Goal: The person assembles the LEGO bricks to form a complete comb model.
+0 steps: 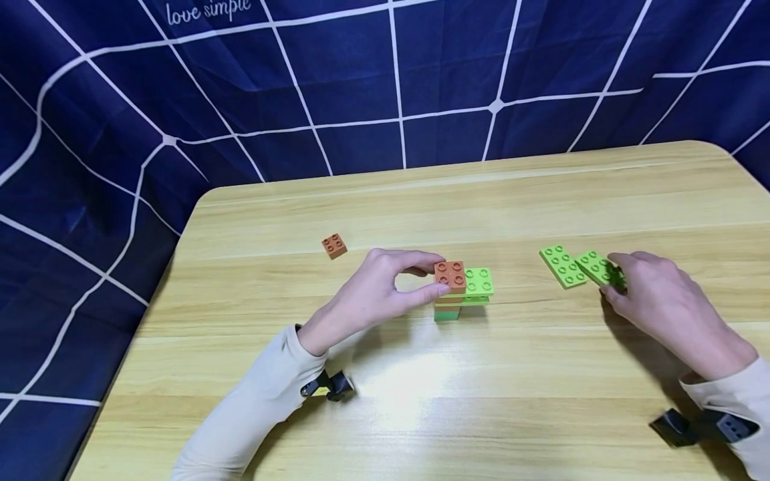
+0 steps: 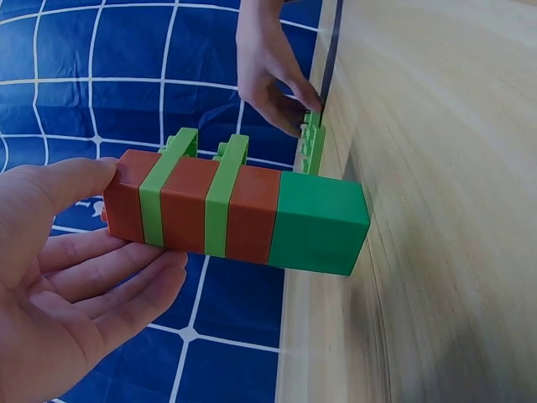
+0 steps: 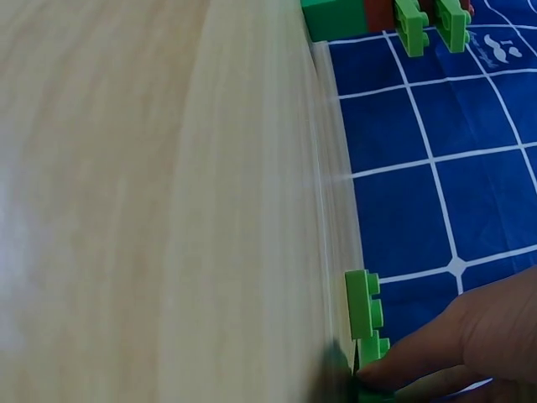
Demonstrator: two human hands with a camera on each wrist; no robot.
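Observation:
A stack of toy building bricks (image 2: 243, 206) stands on the table, with a dark green brick at its base and reddish-brown bricks alternating with light green plates above. My left hand (image 1: 375, 284) pinches the top reddish-brown brick (image 1: 450, 270) between thumb and fingers. The light green plates jut out to the right of the stack. Farther right, my right hand (image 1: 662, 310) pinches one end of a light green plate (image 1: 592, 266). That plate's other end touches or overlaps a second light green plate (image 1: 562, 267); which of these, I cannot tell.
A loose reddish-brown brick (image 1: 334, 246) lies on the wooden table (image 1: 271, 220), left of the stack. Behind the table hangs a dark blue cloth (image 1: 349, 73) with white lines. Each wrist carries a small black camera.

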